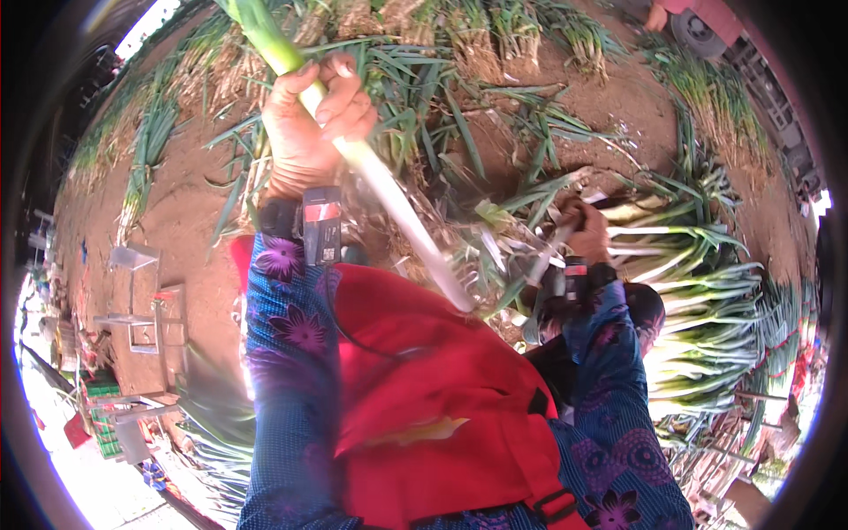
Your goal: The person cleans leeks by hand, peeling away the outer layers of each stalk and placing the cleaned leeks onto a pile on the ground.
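Observation:
My left hand (pixel 316 128) is closed around a long leek (pixel 402 212), raised and slanting across the upper middle. Its green end points to the upper left, and its white stalk runs down toward my red apron (pixel 424 371). Lower and to the right, my right hand (pixel 587 231) has its fingers curled in, beside a pale, flat strip. Shadow and blur hide what those fingers grip. Several trimmed leeks (pixel 698 327) lie stacked just right of that hand, white stalks toward me. Loose peelings (pixel 495 243) are scattered between my hands.
Bundles of leeks (pixel 517 31) stand along the far side, with more (pixel 707 97) at the far right. Cut green leaves (pixel 539 115) litter the brown ground. A metal frame stand (pixel 132 309) and a green crate (pixel 103 415) are at left. A vehicle wheel (pixel 698 34) shows top right.

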A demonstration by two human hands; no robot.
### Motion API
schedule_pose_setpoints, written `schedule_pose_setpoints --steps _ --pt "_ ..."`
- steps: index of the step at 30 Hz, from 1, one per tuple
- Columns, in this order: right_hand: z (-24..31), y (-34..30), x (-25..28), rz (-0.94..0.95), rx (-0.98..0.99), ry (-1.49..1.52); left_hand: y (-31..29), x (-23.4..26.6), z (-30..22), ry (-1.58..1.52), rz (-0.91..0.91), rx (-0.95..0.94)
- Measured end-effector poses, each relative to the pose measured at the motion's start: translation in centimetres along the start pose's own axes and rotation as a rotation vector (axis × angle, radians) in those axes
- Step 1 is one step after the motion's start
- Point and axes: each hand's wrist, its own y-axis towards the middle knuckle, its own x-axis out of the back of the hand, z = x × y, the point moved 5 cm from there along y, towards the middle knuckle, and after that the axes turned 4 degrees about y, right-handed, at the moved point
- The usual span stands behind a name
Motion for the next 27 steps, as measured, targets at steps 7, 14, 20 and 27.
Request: schedule_pose_setpoints --steps 7,14,20,27 --pt "1.4 -0.2 -4.7 0.088 0.228 -0.880 0.6 2.1 2.8 0.237 -0.473 0.044" --pt "0.1 -11.7 -24.2 0.517 -0.025 -0.475 0.2 2.4 6.6 0.389 -0.565 -0.084" --pt "0.8 -12.6 -24.7 0.356 0.254 -0.963 -0.2 1.4 8.0 0.403 -0.636 -0.152" --pt "-0.2 -12.4 -24.3 0.312 0.345 -0.993 -0.8 2.4 7.9 0.407 -0.774 -0.260"
